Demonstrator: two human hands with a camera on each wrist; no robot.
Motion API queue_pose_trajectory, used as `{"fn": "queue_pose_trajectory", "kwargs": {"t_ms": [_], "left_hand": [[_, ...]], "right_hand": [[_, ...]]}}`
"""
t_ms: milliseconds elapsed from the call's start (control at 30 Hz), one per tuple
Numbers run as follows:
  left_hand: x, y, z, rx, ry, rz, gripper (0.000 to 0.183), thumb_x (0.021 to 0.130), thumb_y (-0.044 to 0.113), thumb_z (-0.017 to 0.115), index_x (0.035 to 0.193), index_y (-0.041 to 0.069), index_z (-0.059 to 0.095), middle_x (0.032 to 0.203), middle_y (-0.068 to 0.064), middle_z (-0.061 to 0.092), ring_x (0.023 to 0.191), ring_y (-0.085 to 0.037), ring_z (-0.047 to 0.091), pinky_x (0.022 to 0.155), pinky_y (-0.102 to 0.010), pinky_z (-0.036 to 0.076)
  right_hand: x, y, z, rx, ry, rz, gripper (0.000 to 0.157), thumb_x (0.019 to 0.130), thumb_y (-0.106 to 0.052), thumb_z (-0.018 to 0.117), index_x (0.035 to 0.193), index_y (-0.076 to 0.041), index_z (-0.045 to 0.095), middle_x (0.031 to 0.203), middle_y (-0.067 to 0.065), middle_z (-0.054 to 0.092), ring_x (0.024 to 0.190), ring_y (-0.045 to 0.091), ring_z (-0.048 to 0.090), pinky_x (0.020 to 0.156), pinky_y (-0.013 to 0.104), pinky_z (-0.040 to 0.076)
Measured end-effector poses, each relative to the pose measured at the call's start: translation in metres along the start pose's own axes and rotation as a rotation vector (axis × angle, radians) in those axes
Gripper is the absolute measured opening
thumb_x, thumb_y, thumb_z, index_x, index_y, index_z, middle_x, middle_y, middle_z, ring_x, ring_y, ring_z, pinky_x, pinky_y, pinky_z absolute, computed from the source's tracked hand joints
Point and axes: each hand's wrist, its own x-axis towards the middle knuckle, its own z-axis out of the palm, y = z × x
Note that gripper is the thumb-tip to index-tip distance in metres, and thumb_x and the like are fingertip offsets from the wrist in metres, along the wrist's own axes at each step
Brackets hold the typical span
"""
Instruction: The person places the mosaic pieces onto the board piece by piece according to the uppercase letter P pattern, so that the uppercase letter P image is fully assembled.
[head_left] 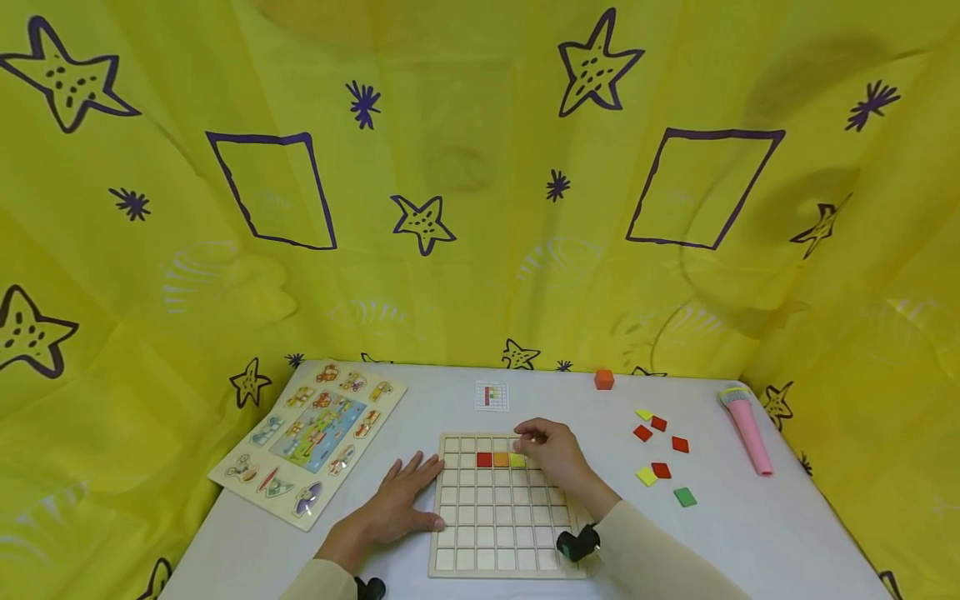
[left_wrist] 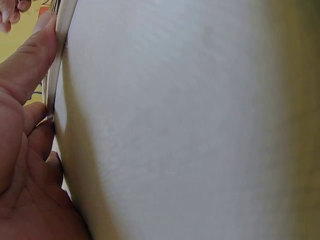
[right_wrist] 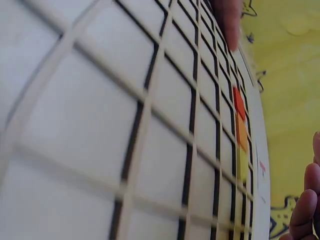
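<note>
A pale wooden grid board (head_left: pixel 495 562) lies flat on the white table. In one row near its far edge sit a red tile (head_left: pixel 484 459), an orange tile (head_left: pixel 501 459) and a yellow tile (head_left: pixel 517 459), side by side. My left hand (head_left: pixel 397 504) rests at the board's left edge, fingers extended and thumb touching the rim. Over the far right part of the board, by the yellow tile, is my right hand (head_left: pixel 558 454). Its fingers are loosely bent, and the right wrist view, where they show only partly (right_wrist: pixel 305 200), reveals nothing held.
Right of the board lie several loose tiles, among them a red one (head_left: pixel 680 445) and a green one (head_left: pixel 685 497). Beyond them is a pink toy microphone (head_left: pixel 750 433). An orange cube (head_left: pixel 604 380) and a small pattern card (head_left: pixel 492 397) sit farther back. A picture puzzle (head_left: pixel 307 442) lies left.
</note>
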Motion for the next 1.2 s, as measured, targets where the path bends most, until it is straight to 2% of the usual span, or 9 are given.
{"fn": "queue_pose_trajectory", "kwargs": {"t_ms": [233, 400, 667, 833, 1067, 1200], "left_hand": [[-0.001, 0.001, -0.001, 0.001, 0.003, 0.003, 0.098, 0.083, 0.042, 0.086, 0.161, 0.003, 0.041, 0.170, -0.018, 0.035, 0.162, -0.046, 0.016, 0.131, -0.066, 0.003], [-0.001, 0.001, 0.000, 0.001, 0.007, 0.000, 0.098, 0.083, 0.042, 0.086, 0.161, 0.003, 0.041, 0.170, -0.018, 0.036, 0.162, -0.045, 0.016, 0.131, -0.066, 0.002], [-0.001, 0.001, 0.001, 0.011, 0.007, 0.001, 0.098, 0.083, 0.042, 0.086, 0.161, 0.003, 0.041, 0.170, -0.018, 0.035, 0.162, -0.045, 0.016, 0.131, -0.066, 0.002], [-0.002, 0.002, -0.001, 0.012, 0.011, 0.004, 0.098, 0.083, 0.041, 0.086, 0.161, 0.002, 0.041, 0.170, -0.019, 0.035, 0.162, -0.045, 0.016, 0.131, -0.066, 0.002], [-0.001, 0.001, 0.000, 0.009, 0.012, 0.005, 0.097, 0.083, 0.041, 0.086, 0.161, 0.002, 0.041, 0.170, -0.019, 0.035, 0.162, -0.045, 0.016, 0.131, -0.066, 0.002], [-0.001, 0.000, 0.000, 0.009, 0.013, 0.006, 0.098, 0.083, 0.041, 0.086, 0.161, 0.002, 0.041, 0.170, -0.019, 0.035, 0.162, -0.045, 0.016, 0.131, -0.066, 0.002]], "right_hand": [[0.000, 0.020, -0.046, -0.060, 0.058, 0.025, 0.020, 0.096, -0.005, 0.074, 0.116, -0.001, 0.076, 0.098, 0.006, 0.068, 0.091, 0.020, 0.056, 0.071, 0.021, 0.050], [-0.006, 0.035, -0.084, -0.099, 0.051, 0.041, 0.027, 0.097, -0.009, 0.075, 0.123, -0.001, 0.074, 0.105, 0.008, 0.070, 0.096, 0.021, 0.058, 0.071, 0.021, 0.053], [-0.023, 0.055, -0.146, -0.153, 0.079, 0.080, 0.037, 0.099, -0.017, 0.075, 0.131, 0.001, 0.069, 0.114, 0.012, 0.069, 0.098, 0.016, 0.058, 0.074, 0.019, 0.055], [-0.034, 0.069, -0.179, -0.180, 0.067, 0.123, 0.043, 0.102, -0.023, 0.072, 0.137, 0.000, 0.065, 0.121, 0.013, 0.067, 0.097, 0.011, 0.059, 0.077, 0.019, 0.059], [-0.043, 0.086, -0.208, -0.206, -0.003, 0.228, 0.051, 0.105, -0.027, 0.066, 0.147, 0.001, 0.056, 0.142, 0.024, 0.059, 0.117, 0.027, 0.056, 0.081, 0.012, 0.053], [-0.046, 0.092, -0.213, -0.217, 0.006, 0.256, 0.051, 0.104, -0.027, 0.068, 0.145, 0.002, 0.058, 0.139, 0.022, 0.061, 0.111, 0.023, 0.055, 0.079, 0.014, 0.051]]}}
